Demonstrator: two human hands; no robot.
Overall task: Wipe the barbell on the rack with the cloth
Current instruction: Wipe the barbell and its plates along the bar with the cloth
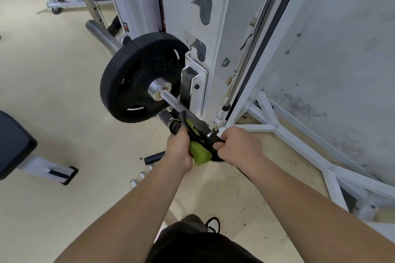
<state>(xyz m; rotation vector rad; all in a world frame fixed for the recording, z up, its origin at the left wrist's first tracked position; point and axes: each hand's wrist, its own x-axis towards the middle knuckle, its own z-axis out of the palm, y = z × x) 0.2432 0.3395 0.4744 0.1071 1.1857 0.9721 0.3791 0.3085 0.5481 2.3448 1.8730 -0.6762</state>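
With the barbell point(168, 98) resting in the rack point(192, 83) hook, the left hand point(178, 151) gripping the bunched cloth point(197, 153) at its shaft and the right hand point(239, 147) pinching what seems the cloth's dark edge, a hard tug could roll the bar off.

barbell point(168, 97): chrome shaft, resting in the white hook of the rack point(198, 83), running from far left toward me. one black plate point(136, 83) sits on the sleeve just beyond the hook, with the bare sleeve end projecting past it. cloth point(198, 152): green with black parts, bunched and wrapped on the shaft on my side of the hook. my left hand point(178, 149) grips the green wad; my right hand point(239, 145) grips the black end.
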